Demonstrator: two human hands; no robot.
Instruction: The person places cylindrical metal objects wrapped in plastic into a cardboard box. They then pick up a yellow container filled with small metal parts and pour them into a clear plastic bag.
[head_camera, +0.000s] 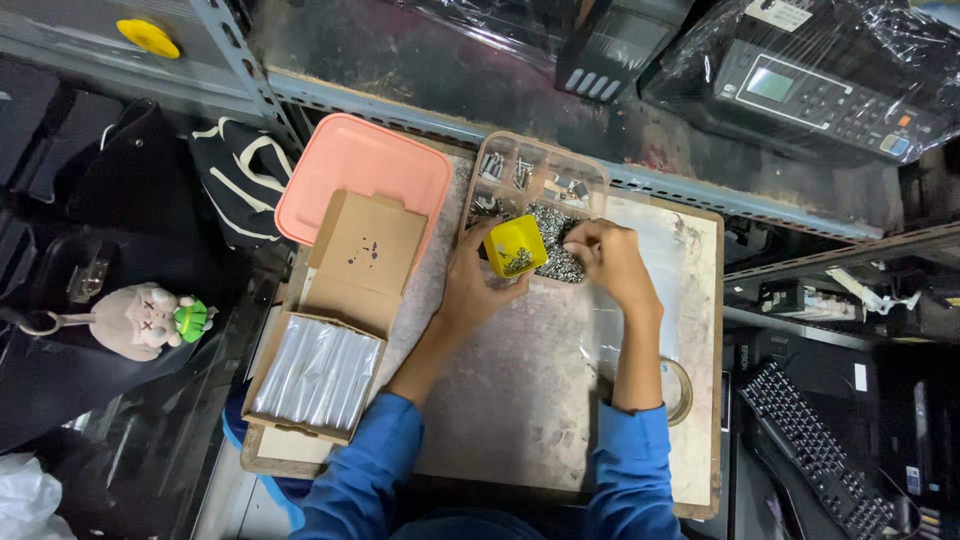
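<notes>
Left of centre, an open brown cardboard box (330, 335) holds silvery plastic packets (316, 375). Top right, a black office machine (820, 85) wrapped in clear film shows a small pale screen (771, 83) and a white label (779, 13).

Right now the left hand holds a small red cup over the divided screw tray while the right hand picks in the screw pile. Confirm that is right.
Not quite: the cup is yellow, not red. The head view shows the left hand holding it over the screw tray, with the right hand picking in the screw pile.
</notes>
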